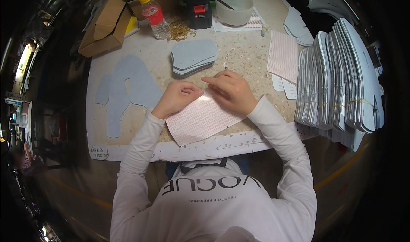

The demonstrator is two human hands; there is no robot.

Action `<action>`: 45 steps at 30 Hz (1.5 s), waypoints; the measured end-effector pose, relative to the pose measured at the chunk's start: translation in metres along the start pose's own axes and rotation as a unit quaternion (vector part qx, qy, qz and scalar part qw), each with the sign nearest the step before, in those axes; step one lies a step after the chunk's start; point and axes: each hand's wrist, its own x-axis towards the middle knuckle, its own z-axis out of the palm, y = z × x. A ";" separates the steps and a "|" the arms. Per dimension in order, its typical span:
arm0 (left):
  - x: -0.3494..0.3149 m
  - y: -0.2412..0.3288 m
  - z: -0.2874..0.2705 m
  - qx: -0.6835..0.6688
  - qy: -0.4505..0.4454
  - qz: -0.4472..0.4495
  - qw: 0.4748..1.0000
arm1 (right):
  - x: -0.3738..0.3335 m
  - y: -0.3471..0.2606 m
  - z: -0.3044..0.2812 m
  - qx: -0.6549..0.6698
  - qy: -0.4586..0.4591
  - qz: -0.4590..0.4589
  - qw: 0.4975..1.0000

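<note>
Label sheet, pale, with close rows of small reddish marks: lying askew on the worktop, near the front edge, with its far side partly covered by bent fingers. Too fine in print for telling one mark from the next.

Step in hand, as far as can be judged: picking at the far edge of the sheet, probably for peeling off one small printed bit. Next, would seem to call for a light pinch right at the edge, a slow lift, and steady pressure for keeping the paper flat; after that, perhaps a short reach forward to the stack of blue-grey cut pieces, just beyond the knuckles and apart from them. Could crease or tear if tugged too fast.

Left grip: nearly closed, fingers curled, thumb and forefinger meeting or almost meeting at the far left edge of the sheet. Apparently touching the paper; cannot tell about anything pinched there.

Right grip: loosely curled, forefinger pointing leftward, poised over or on the far right part of the sheet. Cannot tell how near to closing, with the thumb mostly hidden.

Off to the right, a second label sheet and tall bundles of similar pieces; to the left, flat blue-grey cutouts.
</note>
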 end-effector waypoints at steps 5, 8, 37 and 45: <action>0.000 0.001 -0.001 -0.007 -0.002 -0.010 1.000 | -0.002 -0.008 -0.002 0.112 0.015 0.120 0.986; -0.001 0.001 -0.001 0.002 -0.009 -0.004 1.000 | -0.001 -0.010 -0.002 0.146 0.013 0.132 0.980; 0.000 -0.010 0.009 0.105 0.008 0.013 0.994 | -0.005 -0.018 0.012 0.143 -0.080 0.006 0.986; 0.001 -0.004 0.019 -0.019 -0.036 -0.001 0.999 | -0.008 -0.014 0.016 0.204 0.017 0.133 0.970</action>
